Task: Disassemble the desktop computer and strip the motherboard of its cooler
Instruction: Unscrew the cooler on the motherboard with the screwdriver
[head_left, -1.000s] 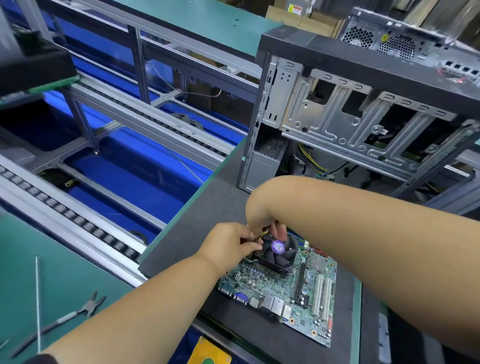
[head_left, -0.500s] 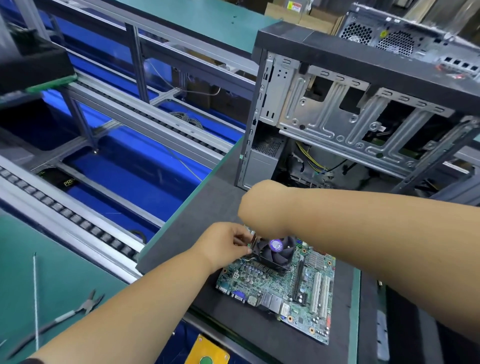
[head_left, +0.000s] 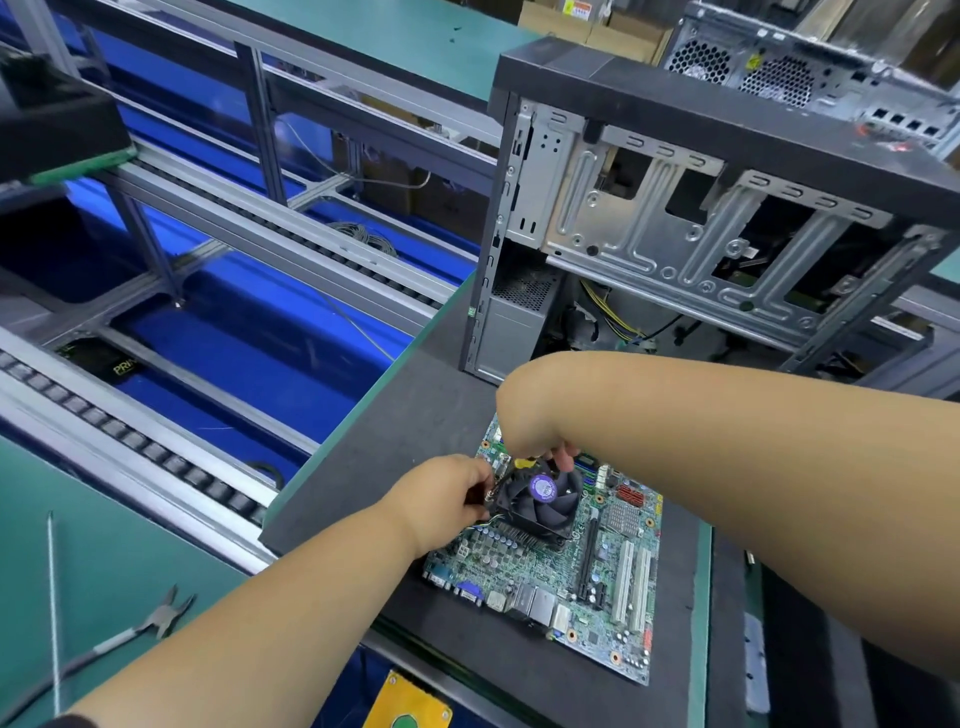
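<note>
A green motherboard (head_left: 618, 582) lies flat on a dark mat (head_left: 395, 431). Its black cooler fan (head_left: 540, 499), with a purple label at the hub, sits on the board's far left part. My left hand (head_left: 441, 499) grips the cooler's left edge, fingers curled at a corner. My right hand (head_left: 545, 447) is bent down at the wrist behind the cooler; its fingertips touch the fan's far edge beside a small yellow piece (head_left: 522, 462). Most of the right hand is hidden by the wrist. The stripped computer case (head_left: 675, 218) stands open behind the board.
Side cutters (head_left: 150, 623) and a thin rod (head_left: 52, 597) lie on the green bench at lower left. A roller conveyor (head_left: 135, 441) with blue bins below runs along the left. A second case (head_left: 800, 67) stands at the back right. A yellow plate (head_left: 410, 706) sits at the front edge.
The view shifted slightly. My left hand stayed at the cooler's left corner while my right wrist dropped and then settled behind the fan, with fingertips showing again at its far edge.
</note>
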